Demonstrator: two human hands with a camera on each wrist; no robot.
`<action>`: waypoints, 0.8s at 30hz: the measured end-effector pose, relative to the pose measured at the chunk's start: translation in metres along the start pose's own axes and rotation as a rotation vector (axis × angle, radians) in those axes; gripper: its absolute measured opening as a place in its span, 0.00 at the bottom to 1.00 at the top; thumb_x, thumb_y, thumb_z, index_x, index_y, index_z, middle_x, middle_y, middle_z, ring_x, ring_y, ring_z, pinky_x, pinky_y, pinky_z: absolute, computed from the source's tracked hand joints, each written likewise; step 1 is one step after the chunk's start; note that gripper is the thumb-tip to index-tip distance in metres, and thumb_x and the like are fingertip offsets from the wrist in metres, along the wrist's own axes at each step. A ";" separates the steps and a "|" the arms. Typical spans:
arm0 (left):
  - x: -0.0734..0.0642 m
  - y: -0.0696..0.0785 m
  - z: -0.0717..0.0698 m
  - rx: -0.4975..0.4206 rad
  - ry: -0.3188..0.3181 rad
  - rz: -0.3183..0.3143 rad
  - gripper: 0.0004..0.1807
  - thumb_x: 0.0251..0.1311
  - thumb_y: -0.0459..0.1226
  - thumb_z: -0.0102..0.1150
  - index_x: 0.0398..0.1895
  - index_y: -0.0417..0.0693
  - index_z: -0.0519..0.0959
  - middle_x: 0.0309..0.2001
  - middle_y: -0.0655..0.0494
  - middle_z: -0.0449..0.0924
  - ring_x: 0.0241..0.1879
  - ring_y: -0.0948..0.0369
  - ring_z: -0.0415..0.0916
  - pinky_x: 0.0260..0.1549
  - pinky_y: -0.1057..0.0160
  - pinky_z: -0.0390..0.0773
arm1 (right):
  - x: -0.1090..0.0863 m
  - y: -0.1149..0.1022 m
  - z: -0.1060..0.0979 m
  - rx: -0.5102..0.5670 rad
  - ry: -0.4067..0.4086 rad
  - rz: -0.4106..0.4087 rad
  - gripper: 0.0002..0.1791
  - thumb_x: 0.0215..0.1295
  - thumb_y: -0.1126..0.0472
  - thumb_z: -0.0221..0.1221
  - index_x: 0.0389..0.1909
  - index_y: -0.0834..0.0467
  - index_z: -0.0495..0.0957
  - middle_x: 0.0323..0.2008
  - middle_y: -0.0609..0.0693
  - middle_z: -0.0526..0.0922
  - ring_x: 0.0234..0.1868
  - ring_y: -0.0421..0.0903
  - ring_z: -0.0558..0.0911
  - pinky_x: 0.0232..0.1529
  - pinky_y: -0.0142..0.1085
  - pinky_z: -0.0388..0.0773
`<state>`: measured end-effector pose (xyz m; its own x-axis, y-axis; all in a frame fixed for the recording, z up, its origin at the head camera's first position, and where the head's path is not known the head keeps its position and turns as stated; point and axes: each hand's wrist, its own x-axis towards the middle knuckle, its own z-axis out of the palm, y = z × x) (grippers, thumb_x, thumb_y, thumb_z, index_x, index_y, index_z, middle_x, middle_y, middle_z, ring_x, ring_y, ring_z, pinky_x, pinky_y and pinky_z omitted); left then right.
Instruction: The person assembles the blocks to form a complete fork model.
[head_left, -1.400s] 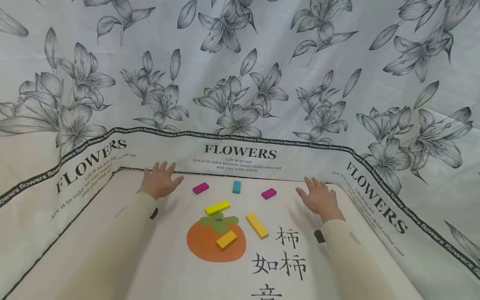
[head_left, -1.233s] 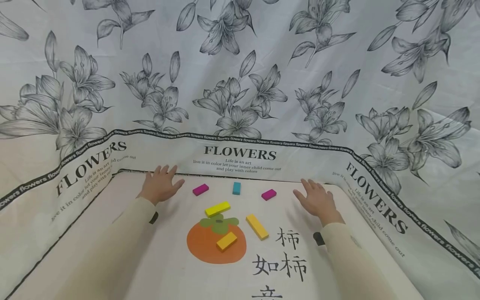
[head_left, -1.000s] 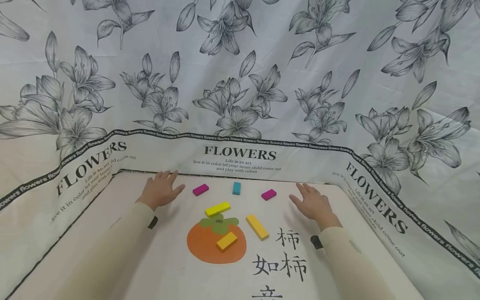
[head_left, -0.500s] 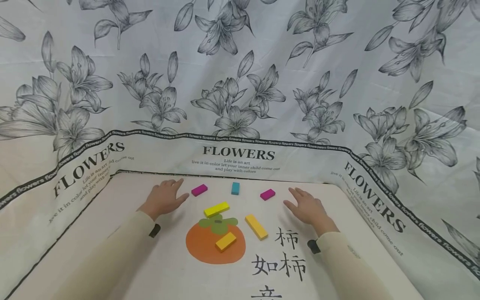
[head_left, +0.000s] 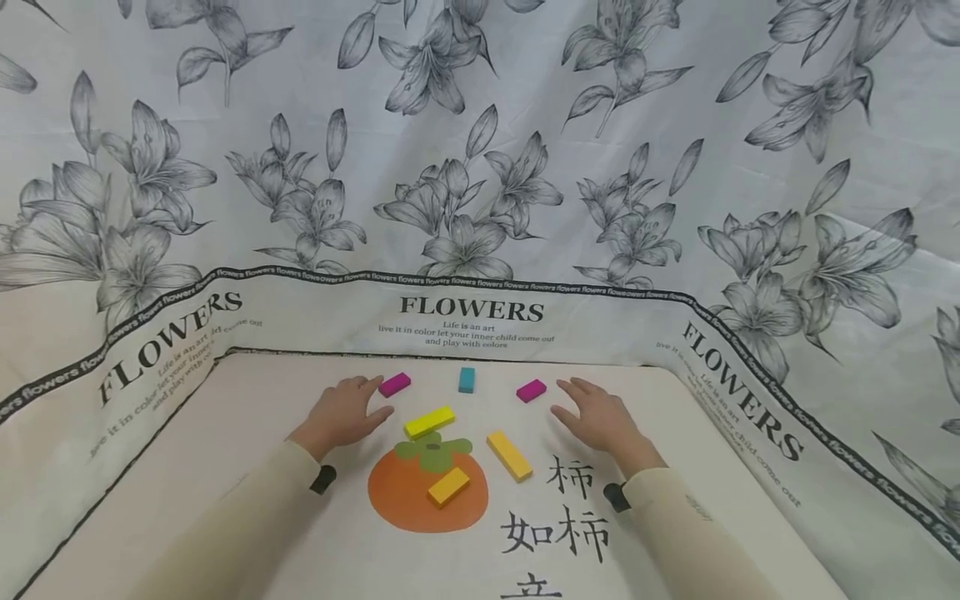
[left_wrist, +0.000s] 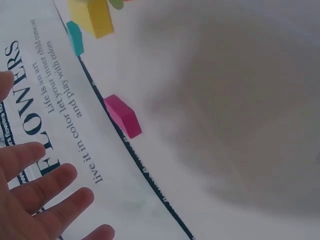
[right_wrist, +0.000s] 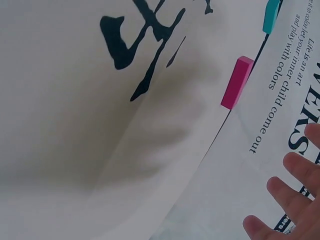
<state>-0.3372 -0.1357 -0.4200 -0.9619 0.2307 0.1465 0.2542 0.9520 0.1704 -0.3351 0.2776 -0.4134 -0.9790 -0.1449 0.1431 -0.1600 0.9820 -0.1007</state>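
My left hand (head_left: 345,414), fingers spread and holding nothing, is over the table just left of a magenta block (head_left: 394,384). On the other side my right hand (head_left: 597,421) is likewise spread, a little right of a second magenta block (head_left: 531,390). Between these two stands a small teal block (head_left: 467,380). Closer in lie a bright yellow block (head_left: 429,422), an orange-yellow block (head_left: 509,456) and a shorter one (head_left: 448,487) on the printed persimmon. In the left wrist view a gap shows between the fingers (left_wrist: 55,190) and the magenta block (left_wrist: 123,116).
The pale tabletop (head_left: 300,542) carries a persimmon print (head_left: 390,492) and black written characters (head_left: 555,533). A white cloth curtain (head_left: 465,325) with flower drawings and lettering closes off the back and both sides.
Both hands have moved inward and nearer to me, the left toward the left magenta block, the right toward the right one. The blocks keep their places on the table; the head view has shifted slightly.
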 end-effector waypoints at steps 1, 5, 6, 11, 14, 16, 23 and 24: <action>-0.001 0.002 0.001 -0.007 0.000 0.005 0.37 0.63 0.56 0.54 0.70 0.46 0.65 0.63 0.40 0.71 0.63 0.42 0.68 0.60 0.38 0.68 | 0.000 -0.001 0.001 0.006 0.006 -0.003 0.36 0.68 0.36 0.48 0.72 0.48 0.60 0.72 0.58 0.62 0.71 0.62 0.62 0.67 0.63 0.58; -0.002 0.009 0.006 -0.047 -0.007 0.015 0.37 0.62 0.55 0.56 0.69 0.46 0.66 0.63 0.41 0.72 0.61 0.44 0.69 0.59 0.39 0.69 | -0.001 -0.004 0.005 0.035 0.003 -0.018 0.35 0.68 0.36 0.49 0.72 0.47 0.62 0.71 0.56 0.63 0.71 0.60 0.63 0.67 0.62 0.59; -0.002 0.011 0.006 -0.052 -0.006 0.015 0.37 0.61 0.55 0.57 0.68 0.46 0.67 0.63 0.41 0.72 0.61 0.44 0.70 0.59 0.39 0.70 | -0.001 -0.006 0.006 0.046 0.004 -0.027 0.35 0.68 0.36 0.50 0.71 0.47 0.62 0.71 0.57 0.64 0.71 0.60 0.63 0.67 0.62 0.59; 0.003 0.023 0.004 -0.071 0.007 0.018 0.36 0.60 0.55 0.59 0.69 0.49 0.67 0.62 0.42 0.72 0.60 0.45 0.71 0.59 0.40 0.71 | 0.001 -0.013 0.006 0.063 0.033 -0.054 0.34 0.68 0.38 0.50 0.71 0.48 0.63 0.70 0.57 0.65 0.70 0.61 0.64 0.66 0.62 0.60; 0.005 0.031 0.002 -0.080 -0.007 0.019 0.37 0.60 0.55 0.59 0.70 0.50 0.66 0.64 0.43 0.72 0.61 0.45 0.70 0.60 0.41 0.70 | 0.001 -0.017 0.004 0.064 0.042 -0.052 0.34 0.68 0.38 0.51 0.71 0.48 0.63 0.70 0.57 0.65 0.70 0.61 0.64 0.66 0.62 0.60; 0.006 0.037 0.001 -0.087 -0.014 0.018 0.37 0.60 0.54 0.59 0.70 0.49 0.65 0.65 0.43 0.71 0.63 0.45 0.69 0.61 0.42 0.70 | 0.002 -0.020 0.002 0.071 0.035 -0.051 0.35 0.68 0.38 0.51 0.72 0.47 0.62 0.71 0.56 0.64 0.71 0.60 0.63 0.67 0.61 0.59; 0.005 0.051 0.009 -0.130 -0.043 0.020 0.38 0.60 0.54 0.59 0.71 0.49 0.65 0.66 0.46 0.70 0.65 0.46 0.68 0.62 0.42 0.68 | 0.003 -0.030 0.003 0.090 -0.001 -0.069 0.36 0.68 0.35 0.49 0.71 0.48 0.63 0.71 0.55 0.64 0.71 0.59 0.63 0.68 0.60 0.59; 0.005 0.052 0.011 -0.138 -0.048 0.024 0.38 0.60 0.54 0.59 0.71 0.49 0.65 0.66 0.46 0.70 0.65 0.46 0.68 0.62 0.41 0.68 | 0.002 -0.032 0.005 0.094 -0.002 -0.074 0.36 0.68 0.36 0.50 0.71 0.49 0.63 0.71 0.55 0.64 0.71 0.59 0.63 0.68 0.60 0.59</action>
<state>-0.3296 -0.0830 -0.4210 -0.9583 0.2655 0.1060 0.2854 0.9102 0.3000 -0.3328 0.2454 -0.4147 -0.9644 -0.2166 0.1516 -0.2425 0.9530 -0.1815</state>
